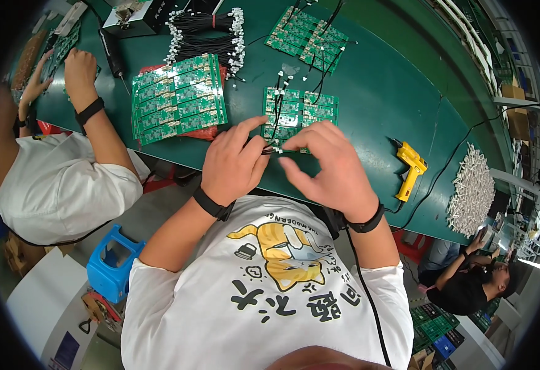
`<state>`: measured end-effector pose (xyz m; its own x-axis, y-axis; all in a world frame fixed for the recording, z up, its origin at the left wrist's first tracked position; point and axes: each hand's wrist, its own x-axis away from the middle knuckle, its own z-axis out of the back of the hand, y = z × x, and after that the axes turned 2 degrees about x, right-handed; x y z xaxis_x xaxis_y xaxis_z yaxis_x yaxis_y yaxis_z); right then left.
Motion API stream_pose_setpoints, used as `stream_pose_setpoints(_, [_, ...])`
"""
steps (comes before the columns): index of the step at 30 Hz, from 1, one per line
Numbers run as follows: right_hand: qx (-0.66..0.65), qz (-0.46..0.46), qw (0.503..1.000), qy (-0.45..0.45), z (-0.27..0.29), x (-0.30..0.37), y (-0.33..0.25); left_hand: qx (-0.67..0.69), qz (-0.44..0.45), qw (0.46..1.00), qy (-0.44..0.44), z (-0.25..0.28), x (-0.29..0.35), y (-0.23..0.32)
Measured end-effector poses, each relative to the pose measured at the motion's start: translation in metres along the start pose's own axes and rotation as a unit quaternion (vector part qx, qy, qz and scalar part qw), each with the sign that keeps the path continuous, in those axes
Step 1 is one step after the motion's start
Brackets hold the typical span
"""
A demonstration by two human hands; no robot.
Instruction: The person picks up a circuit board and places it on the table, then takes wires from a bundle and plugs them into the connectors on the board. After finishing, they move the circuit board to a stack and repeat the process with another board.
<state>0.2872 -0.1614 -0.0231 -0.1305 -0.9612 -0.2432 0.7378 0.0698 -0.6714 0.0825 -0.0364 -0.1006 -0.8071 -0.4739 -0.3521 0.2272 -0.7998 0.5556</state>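
Note:
Just in front of me lies a panel of green circuit boards (327, 110) with black cables (277, 111) across it, ending in small white plugs. My left hand (232, 161) is closed around a few short black cables, whose white plugs (276, 148) stick out past its fingertips at the panel's near edge. Its index finger reaches onto the panel's left side. My right hand (336, 161) is open, thumb and index finger apart, with the index tip close to those plugs; whether it touches them I cannot tell.
A stack of green board panels (179, 98) lies left on red wrap, below bundled black cables (205, 37). Another wired panel (307, 38) is farther back. Rightward are a yellow glue gun (411, 169) and a pile of white pieces (471, 192). A co-worker (66, 179) works at left.

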Motion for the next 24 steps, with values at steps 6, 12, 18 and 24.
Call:
stream_pose_setpoints(6, [0.022, 0.036, 0.999, 0.012, -0.017, 0.001, 0.015, 0.013, 0.002, 1.000, 0.011, -0.003, 0.003, -0.002])
stream_pose_setpoints(12, [0.070, 0.055, 0.996, -0.012, -0.004, 0.003, 0.031, 0.018, 0.008, 1.000, 0.011, -0.003, 0.001, -0.002])
stream_pose_setpoints(18, [0.037, 0.051, 0.998, -0.014, -0.008, 0.006, 0.034, 0.012, 0.011, 1.000, 0.006, -0.002, 0.002, -0.001])
stream_pose_setpoints(24, [0.012, 0.038, 0.999, -0.032, 0.003, -0.001, 0.036, 0.020, 0.011, 1.000, 0.010, -0.004, 0.003, -0.001])
